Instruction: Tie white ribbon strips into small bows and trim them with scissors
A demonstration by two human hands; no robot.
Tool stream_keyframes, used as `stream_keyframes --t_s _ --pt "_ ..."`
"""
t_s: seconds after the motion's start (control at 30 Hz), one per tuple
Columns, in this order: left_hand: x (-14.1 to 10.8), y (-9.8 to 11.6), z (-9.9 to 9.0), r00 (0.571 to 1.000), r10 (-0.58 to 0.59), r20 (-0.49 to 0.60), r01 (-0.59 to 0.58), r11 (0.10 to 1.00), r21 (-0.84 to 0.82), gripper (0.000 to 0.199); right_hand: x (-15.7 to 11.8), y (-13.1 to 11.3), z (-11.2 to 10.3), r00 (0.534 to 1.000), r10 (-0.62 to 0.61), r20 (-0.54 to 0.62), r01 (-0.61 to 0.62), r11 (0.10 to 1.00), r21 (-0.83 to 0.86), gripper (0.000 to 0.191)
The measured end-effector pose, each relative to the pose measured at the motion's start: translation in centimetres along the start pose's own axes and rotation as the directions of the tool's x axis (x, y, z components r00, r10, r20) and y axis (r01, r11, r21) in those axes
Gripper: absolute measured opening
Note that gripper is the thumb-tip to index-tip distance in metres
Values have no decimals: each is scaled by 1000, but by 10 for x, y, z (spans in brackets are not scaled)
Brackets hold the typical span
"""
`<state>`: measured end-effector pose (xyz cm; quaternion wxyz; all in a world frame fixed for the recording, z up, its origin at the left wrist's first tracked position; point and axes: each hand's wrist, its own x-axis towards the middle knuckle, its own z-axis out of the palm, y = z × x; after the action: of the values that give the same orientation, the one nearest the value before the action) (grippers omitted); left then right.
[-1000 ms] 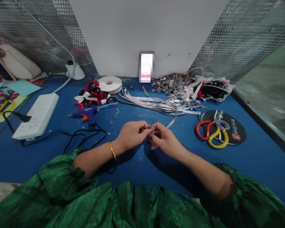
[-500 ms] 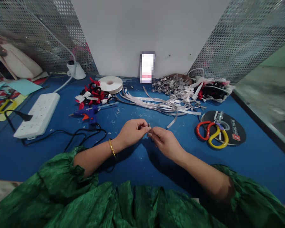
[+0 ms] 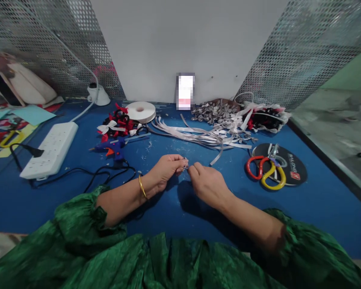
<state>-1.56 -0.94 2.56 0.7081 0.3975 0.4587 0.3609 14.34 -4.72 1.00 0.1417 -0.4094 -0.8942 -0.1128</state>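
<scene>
Head view — left hand (image 3: 167, 167): pinching pale piece (image 3: 185, 164), centre
Right hand (image 3: 211, 182): can't tell grip
Pale piece: likely soft — pinch ends

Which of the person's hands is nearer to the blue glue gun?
The left. The left hand is just to the right of the blue glue gun, not touching it; the right hand is farther right, beyond the left.

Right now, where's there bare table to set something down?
Widest is the table's near right, between scissors and right sleeve. Another bare patch lies near left, between power strip and left sleeve. A smaller one sits between right hand and scissors. Crowded: the back, with bows, spool and ribbons; left middle, with glue gun.
</scene>
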Motion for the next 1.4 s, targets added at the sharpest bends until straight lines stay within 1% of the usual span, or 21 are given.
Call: stream_keyframes --t_s 0.07,0.13,0.17,0.2,0.23,0.3,0.33,0.4,0.47,0.57,0.6,0.63,0.7,0.77,0.87,0.97,1.1,1.23,1.3,1.33,1.4 --pt "-1 4 -2 994 -90 54 94 992 -79 27 1 0 0 1000 -5 -27 6 1000 18 19" --pt "-2 7 -3 974 -172 148 190 974 -121 27 0 -1 1 999 19 -38 -15 993 118 20" --pt "-3 8 -4 969 -174 176 197 973 -121 27 0 -2 2 997 66 -37 -57 977 207 20" --pt "-3 8 -4 973 -144 181 165 981 -103 27 0 -2 2 991 128 -26 -113 941 320 21" --pt "-3 8 -4 983 -86 163 98 993 -69 27 1 -2 2 981 194 -3 -173 878 446 23" --pt "-4 9 -4 994 52 101 -55 998 32 28 3 1 2 957 280 77 -258 694 673 26" --pt "-4 9 -4 992 99 79 -106 991 84 29 4 3 1 947 295 124 -284 599 748 27" --pt "-4 9 -5 987 147 64 -156 975 159 30 6 7 0 930 303 207 -331 449 830 28" --pt "-4 10 -5 983 174 62 -183 962 204 29 7 12 0 902 319 289 -383 290 877 34" --pt "-6 12 -6 975 215 57 -223 943 249 27 10 15 0 837 323 441 -450 -51 892 45" --pt "-6 13 -6 973 222 64 -231 938 258 27 10 15 -1 819 303 487 -462 -153 873 45" --pt "-6 12 -6 971 227 72 -238 935 265 26 11 14 -1 808 273 522 -472 -231 851 42" --pt "-7 11 -5 972 221 84 -236 931 278 25 11 11 -1 799 214 562 -488 -317 813 35" --pt "-6 8 -4 977 198 82 -213 933 290 23 11 8 -1 799 176 575 -491 -361 793 30" --pt "-6 5 -3 982 164 98 -185 940 287 22 10 5 1 798 146 585 -492 -406 771 27" --pt "-5 4 -4 981 158 115 -185 941 282 24 9 4 0 786 128 605 -515 -407 755 27" --pt "-5 5 -5 981 166 98 -187 941 280 26 11 5 -3 791 157 591 -517 -345 784 26" --pt "-5 5 -6 972 213 102 -234 920 316 26 11 5 -2 802 210 560 -505 -264 822 30" --pt "-5 4 -5 966 242 93 -260 899 353 25 10 4 -1 801 246 546 -521 -161 838 31" --pt "-5 4 -4 963 258 82 -270 897 350 24 8 3 0 813 275 512 -516 -66 854 32" --pt "-6 3 -1 961 271 61 -277 915 294 24 5 0 0 876 320 361 -436 206 876 31"
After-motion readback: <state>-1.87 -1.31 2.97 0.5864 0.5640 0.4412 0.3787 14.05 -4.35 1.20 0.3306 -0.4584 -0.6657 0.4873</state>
